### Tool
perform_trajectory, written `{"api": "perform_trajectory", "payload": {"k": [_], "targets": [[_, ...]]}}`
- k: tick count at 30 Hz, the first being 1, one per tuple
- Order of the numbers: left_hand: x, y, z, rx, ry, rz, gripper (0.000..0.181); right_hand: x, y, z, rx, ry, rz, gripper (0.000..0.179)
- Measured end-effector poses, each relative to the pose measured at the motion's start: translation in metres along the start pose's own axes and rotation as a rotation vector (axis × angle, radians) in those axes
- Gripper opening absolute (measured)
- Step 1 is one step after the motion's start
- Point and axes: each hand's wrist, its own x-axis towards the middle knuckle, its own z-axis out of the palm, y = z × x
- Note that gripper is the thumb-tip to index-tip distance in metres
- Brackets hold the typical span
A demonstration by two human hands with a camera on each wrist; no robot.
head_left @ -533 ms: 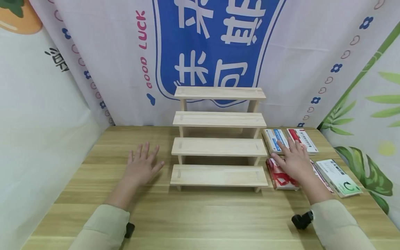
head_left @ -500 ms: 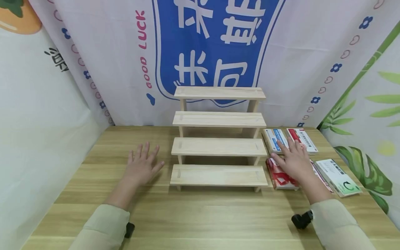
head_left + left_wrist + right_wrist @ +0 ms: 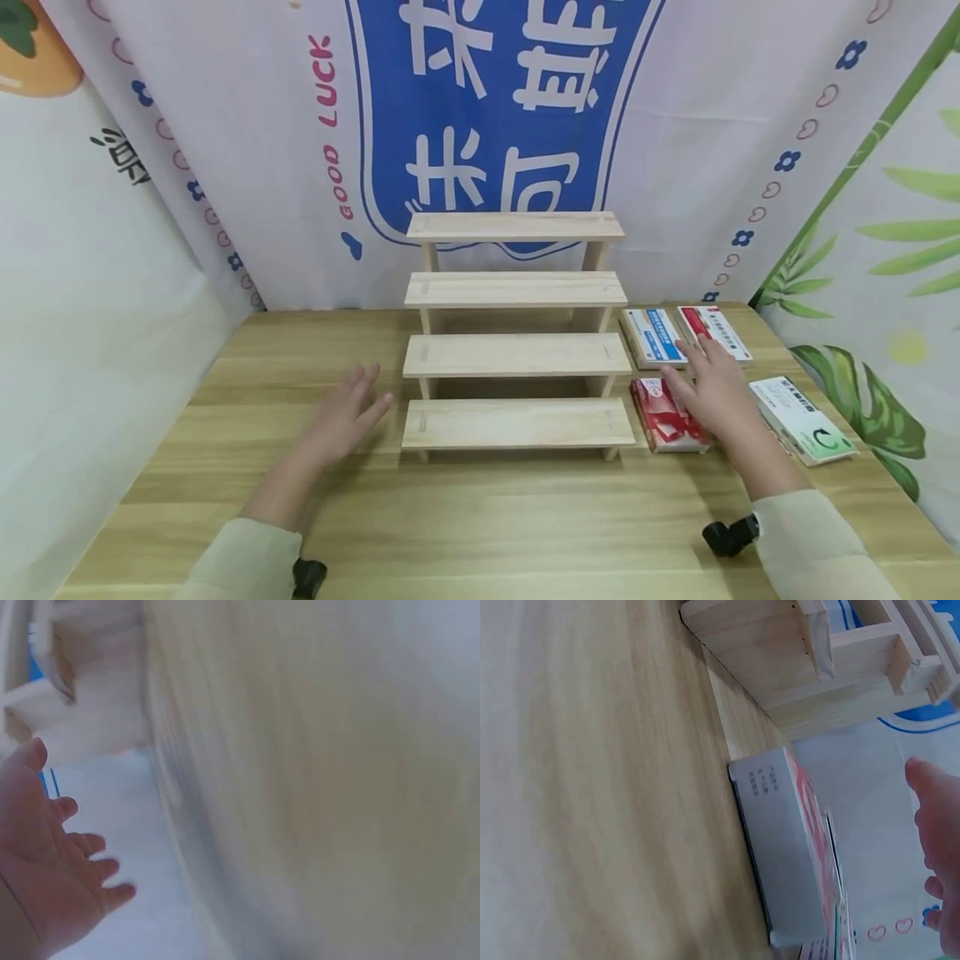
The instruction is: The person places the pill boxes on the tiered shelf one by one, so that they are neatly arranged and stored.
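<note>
My left hand (image 3: 347, 417) hovers over the wooden table, left of a stepped pine rack (image 3: 517, 423), holding nothing. The left wrist view has the same hand (image 3: 52, 862) with its fingers apart. On the rack's other side my right hand (image 3: 716, 396) is held above several flat boxes, fingers loosely spread. Nearest it are a red-and-white box (image 3: 667, 421), a blue-and-white box (image 3: 649, 337), a white box with a red band (image 3: 720, 332) and a white-and-green box (image 3: 802, 421). Another box is mostly hidden under the right forearm. A box's pale end (image 3: 780, 847) stands below the hand in the right wrist view.
The rack's bare shelves climb toward a printed cloth backdrop (image 3: 300, 167) behind the table (image 3: 480, 517). Cloth walls also close off the left and right sides. A small black device (image 3: 731, 535) sits at the right cuff, another (image 3: 307, 577) at the left.
My left hand has turned edge-on, its fingers drawn closer together. The right hand has shifted slightly right relative to the boxes. The head view has swung a little, moving the scene left.
</note>
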Motion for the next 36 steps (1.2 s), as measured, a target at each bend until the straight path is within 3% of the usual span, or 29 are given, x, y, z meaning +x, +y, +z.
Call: {"api": "perform_trajectory", "payload": {"k": [3,5,10,18,24,32,36], "targets": [[-0.008,0.007,0.008,-0.273,-0.046,-0.015,0.072,-0.011,0.011,-0.002,0.064,0.063,0.049,0.064],[-0.013,0.012,0.014,-0.407,-0.073,-0.032,0.072,-0.02,0.022,-0.003,0.105,0.084,0.085,0.061],[-0.017,0.021,0.03,-0.588,-0.058,-0.037,0.069,-0.045,0.056,-0.004,0.175,0.112,0.183,0.063],[-0.018,0.024,0.042,-0.697,0.013,-0.059,0.068,-0.075,0.101,-0.007,0.215,0.156,0.277,0.066],[-0.023,0.023,0.049,-0.73,0.071,-0.1,0.066,-0.089,0.127,-0.006,0.187,0.101,0.368,0.075],[-0.03,0.024,0.057,-0.792,0.139,-0.137,0.057,-0.095,0.141,-0.001,0.149,0.001,0.427,0.088],[-0.032,0.026,0.058,-0.801,0.176,-0.181,0.051,-0.097,0.142,0.001,0.122,0.011,0.474,0.092]]}}
